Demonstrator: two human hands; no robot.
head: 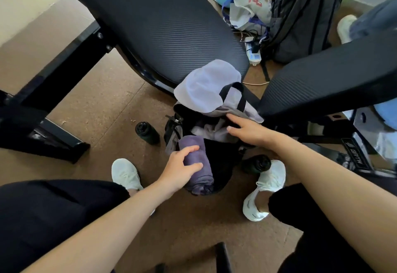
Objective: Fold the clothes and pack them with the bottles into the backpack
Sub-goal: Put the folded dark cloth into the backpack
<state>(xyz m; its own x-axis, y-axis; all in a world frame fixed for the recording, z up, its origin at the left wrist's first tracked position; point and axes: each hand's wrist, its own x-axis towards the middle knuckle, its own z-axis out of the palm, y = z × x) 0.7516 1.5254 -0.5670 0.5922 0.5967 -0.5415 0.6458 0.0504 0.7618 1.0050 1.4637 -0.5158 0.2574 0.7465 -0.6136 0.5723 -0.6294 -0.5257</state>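
A black backpack [221, 161] stands open on the floor between my feet. My left hand [182, 165] grips a rolled purple garment [196, 165] at the backpack's near left edge. My right hand [249, 131] reaches into the backpack's mouth with fingers straight, touching a grey garment [212, 132] inside. A white garment [206, 86] lies draped over the backpack's far edge and the chair seat. One dark bottle [147, 132] stands on the floor left of the backpack. A second dark bottle [256, 164] lies by my right shoe.
A black mesh chair seat [161, 25] is just behind the backpack, another chair [326, 79] to the right. A table leg [53, 105] stands on the left. A second dark backpack [300, 15], a plastic bag [249, 8] and a power strip [253, 52] lie at the back.
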